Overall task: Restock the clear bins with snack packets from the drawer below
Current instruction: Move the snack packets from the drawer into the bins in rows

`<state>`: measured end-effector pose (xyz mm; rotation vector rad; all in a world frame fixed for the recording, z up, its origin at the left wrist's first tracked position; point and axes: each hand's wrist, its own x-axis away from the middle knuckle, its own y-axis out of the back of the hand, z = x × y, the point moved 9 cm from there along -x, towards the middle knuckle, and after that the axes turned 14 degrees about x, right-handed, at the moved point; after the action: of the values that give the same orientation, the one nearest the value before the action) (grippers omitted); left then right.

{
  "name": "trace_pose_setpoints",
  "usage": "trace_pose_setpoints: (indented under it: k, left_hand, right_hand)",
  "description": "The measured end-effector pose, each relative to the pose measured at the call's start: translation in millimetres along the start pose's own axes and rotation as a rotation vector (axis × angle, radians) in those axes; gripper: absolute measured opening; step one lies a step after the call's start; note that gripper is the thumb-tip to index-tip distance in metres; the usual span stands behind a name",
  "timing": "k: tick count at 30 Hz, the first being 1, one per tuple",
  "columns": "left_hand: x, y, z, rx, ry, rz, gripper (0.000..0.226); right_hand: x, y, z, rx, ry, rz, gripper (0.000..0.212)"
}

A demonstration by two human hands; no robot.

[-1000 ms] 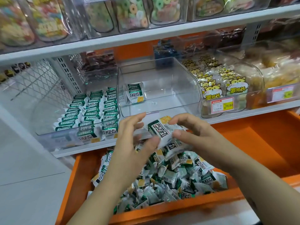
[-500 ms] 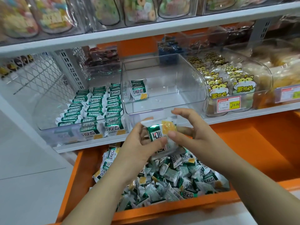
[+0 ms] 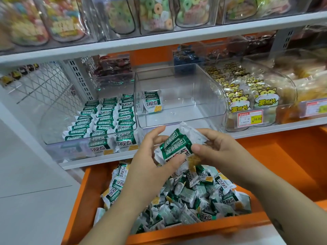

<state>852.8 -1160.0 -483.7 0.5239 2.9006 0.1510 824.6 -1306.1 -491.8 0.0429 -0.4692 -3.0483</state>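
Observation:
A small stack of green and white snack packets [image 3: 176, 147] is held above the open orange drawer [image 3: 203, 229]. My left hand [image 3: 150, 156] grips it from the left with curled fingers. My right hand [image 3: 210, 147] pinches it from the right. Below them, a loose heap of the same packets [image 3: 185, 197] fills the drawer's left part. Just behind the hands stands a clear bin [image 3: 219, 96] holding one upright packet [image 3: 153, 101] at its left wall. The clear bin to its left [image 3: 53, 128] holds neat rows of packets.
To the right, a clear bin of hamster-print packets [image 3: 253, 101] carries a price tag. The white shelf edge [image 3: 265, 129] runs above the drawer. Jars of ring candy [image 3: 155, 13] fill the upper shelf. The drawer's right part [image 3: 283, 156] is bare orange. Grey floor lies at left.
Both hands have lifted the packets a little and turned them, so the stack now lies tilted with its green end up-left. The camera has moved closer to the shelf.

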Motion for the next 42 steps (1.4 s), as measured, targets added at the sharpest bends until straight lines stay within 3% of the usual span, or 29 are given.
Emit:
trace_pose_setpoints:
  k: [3,8,14,19,24,34,42]
  left_hand:
    - [-2,5,-4,-0.078,0.005,0.017,0.048]
    - [-8,15,-15,-0.282,-0.049,0.125,0.043]
    - [-6,14,-24,-0.348,-0.149,0.200,0.041]
    - [-21,57,-32,-0.253,-0.179,-0.067,0.043]
    - [-40,99,-16,-0.495,-0.152,-0.267,0.034]
    - [-66,110,12,-0.598,-0.054,-0.224,0.040]
    - [-75,116,24,-0.591,-0.069,-0.195,0.034]
  right_hand:
    - [1,0,5,0.125,0.010,-0.011,0.049]
    - [1,-6,19,0.545,0.072,-0.037,0.085]
    - [-7,-29,44,0.774,0.230,-0.081,0.060]
    - [-36,-11,74,0.742,0.273,-0.230,0.053]
    - [-99,14,76,0.774,0.209,-0.370,0.050]
    - [-235,-12,-13,1.006,-0.092,-0.042,0.059]
    - [-271,-13,-42,1.161,-0.170,0.008,0.083]
